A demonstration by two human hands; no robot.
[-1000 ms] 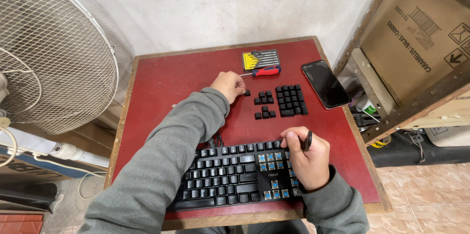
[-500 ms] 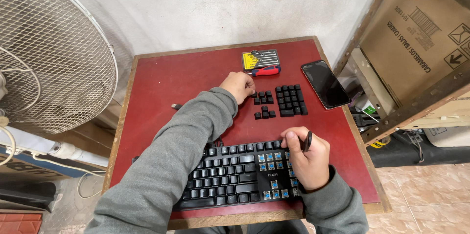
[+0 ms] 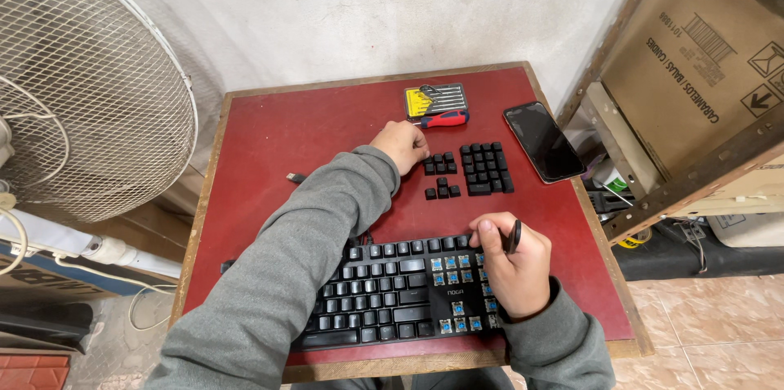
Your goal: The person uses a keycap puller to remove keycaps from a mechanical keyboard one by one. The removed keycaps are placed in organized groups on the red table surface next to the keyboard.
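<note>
My sleeves (image 3: 302, 267) are soft grey knit cloth, and the keyboard (image 3: 384, 296) under my right hand (image 3: 510, 263) is matt black plastic. The bench (image 3: 318, 133) has a worn, dull red top edged in bare wood, while the phone (image 3: 542, 142) shows glossy black glass. The loose keycaps (image 3: 486, 168) look matt plastic too.

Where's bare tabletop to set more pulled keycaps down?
Free: the red tabletop left of the left hand, up to the back edge. A narrow strip lies between keyboard and loose keycaps. Crowded: back right, with the screwdriver set and phone.

Left hand (image 3: 400, 145) shifted right, beside loose keycaps (image 3: 441, 165).
</note>
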